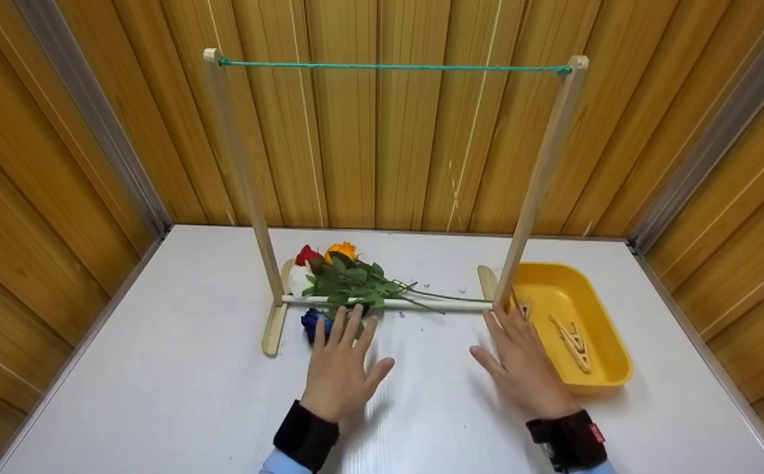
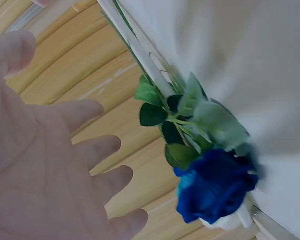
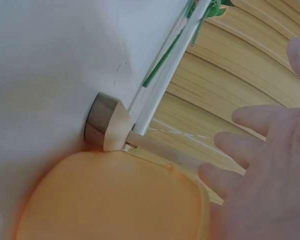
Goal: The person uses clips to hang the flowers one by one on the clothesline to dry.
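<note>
My left hand is spread above the table just in front of the flowers, holding nothing. Nearest its fingers is a blue rose, with a red rose, a white rose and an orange rose behind it. Their green leaves and stems lie across the white crossbar of a wooden stand. My right hand is also spread and holds nothing; it overlaps the left side of a yellow tray. Wooden clothespins lie in that tray.
Two upright wooden posts rise from the stand's feet. A green string is tied between their tops. Wood-patterned panels enclose the white table at the back and sides.
</note>
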The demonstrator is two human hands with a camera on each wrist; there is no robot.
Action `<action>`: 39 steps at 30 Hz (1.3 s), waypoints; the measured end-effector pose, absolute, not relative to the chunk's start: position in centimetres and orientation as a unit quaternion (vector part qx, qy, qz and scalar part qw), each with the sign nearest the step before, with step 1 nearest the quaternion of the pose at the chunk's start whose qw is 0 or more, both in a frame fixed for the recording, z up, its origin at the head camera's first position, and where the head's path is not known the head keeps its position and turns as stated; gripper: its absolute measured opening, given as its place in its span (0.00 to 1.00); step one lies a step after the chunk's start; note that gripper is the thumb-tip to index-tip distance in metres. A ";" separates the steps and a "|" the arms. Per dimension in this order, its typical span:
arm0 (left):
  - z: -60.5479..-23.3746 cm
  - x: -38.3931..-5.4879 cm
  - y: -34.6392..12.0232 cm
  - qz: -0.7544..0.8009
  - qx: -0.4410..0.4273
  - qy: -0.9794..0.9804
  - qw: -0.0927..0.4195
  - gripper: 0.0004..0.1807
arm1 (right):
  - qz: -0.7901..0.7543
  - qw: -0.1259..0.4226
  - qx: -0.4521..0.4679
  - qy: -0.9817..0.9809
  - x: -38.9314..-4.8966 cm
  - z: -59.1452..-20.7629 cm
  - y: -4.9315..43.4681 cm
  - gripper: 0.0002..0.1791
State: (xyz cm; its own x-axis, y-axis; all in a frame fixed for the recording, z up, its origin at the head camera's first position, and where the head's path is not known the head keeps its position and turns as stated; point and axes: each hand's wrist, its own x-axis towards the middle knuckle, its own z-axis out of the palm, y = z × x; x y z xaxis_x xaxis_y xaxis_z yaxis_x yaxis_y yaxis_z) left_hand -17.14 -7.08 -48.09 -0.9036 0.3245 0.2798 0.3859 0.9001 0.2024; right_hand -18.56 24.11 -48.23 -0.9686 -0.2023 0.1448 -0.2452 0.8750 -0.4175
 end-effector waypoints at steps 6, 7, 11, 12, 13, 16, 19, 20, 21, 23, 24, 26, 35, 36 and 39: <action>-47.2 -17.9 -5.2 -0.089 -0.209 -0.964 0.137 0.38 | 0.230 0.044 0.127 -0.964 -18.8 -47.3 25.3 0.43; -47.1 -18.0 -4.9 -0.086 -0.212 -0.964 0.136 0.38 | 0.233 0.046 0.128 -0.963 -18.8 -47.1 25.5 0.42; -46.6 -18.3 -3.6 -0.066 -0.223 -0.965 0.121 0.39 | 0.228 0.052 0.128 -0.964 -19.1 -46.3 26.4 0.39; -46.5 -18.4 -3.3 -0.062 -0.227 -0.965 0.119 0.39 | 0.226 0.050 0.127 -0.964 -19.1 -46.0 26.6 0.38; -46.4 -18.5 -2.9 -0.059 -0.231 -0.964 0.117 0.40 | 0.224 0.051 0.127 -0.965 -19.2 -45.8 26.8 0.38; -46.0 -18.7 -1.7 -0.046 -0.244 -0.962 0.115 0.40 | 0.226 0.054 0.131 -0.964 -19.6 -45.2 27.6 0.38; -45.6 -18.8 -0.4 -0.032 -0.256 -0.960 0.108 0.40 | 0.241 0.064 0.144 -0.958 -20.2 -44.8 28.5 0.34; -45.4 -18.8 0.0 -0.028 -0.260 -0.960 0.103 0.40 | 0.247 0.065 0.146 -0.956 -20.4 -44.6 28.8 0.32; -45.4 -18.8 0.4 -0.025 -0.263 -0.959 0.098 0.41 | 0.251 0.066 0.149 -0.954 -20.7 -44.5 29.0 0.31; -45.2 -18.8 1.2 -0.022 -0.270 -0.958 0.090 0.41 | 0.258 0.064 0.149 -0.953 -21.1 -44.3 29.5 0.28; -45.2 -18.8 1.6 -0.020 -0.272 -0.958 0.086 0.41 | 0.261 0.061 0.146 -0.952 -21.2 -44.1 29.7 0.27; -45.2 -18.8 2.4 -0.017 -0.278 -0.957 0.079 0.41 | 0.265 0.052 0.143 -0.952 -21.6 -43.8 30.0 0.25; -45.6 -18.9 5.6 0.023 -0.303 -0.950 0.071 0.39 | 0.238 -0.033 0.122 -0.963 -23.3 -43.5 30.9 0.18; -45.7 -18.9 5.9 0.029 -0.305 -0.949 0.068 0.39 | 0.235 -0.044 0.122 -0.963 -23.4 -43.6 30.9 0.18; -46.1 -18.8 6.9 0.043 -0.311 -0.948 0.058 0.38 | 0.221 -0.071 0.121 -0.965 -23.6 -43.8 31.1 0.19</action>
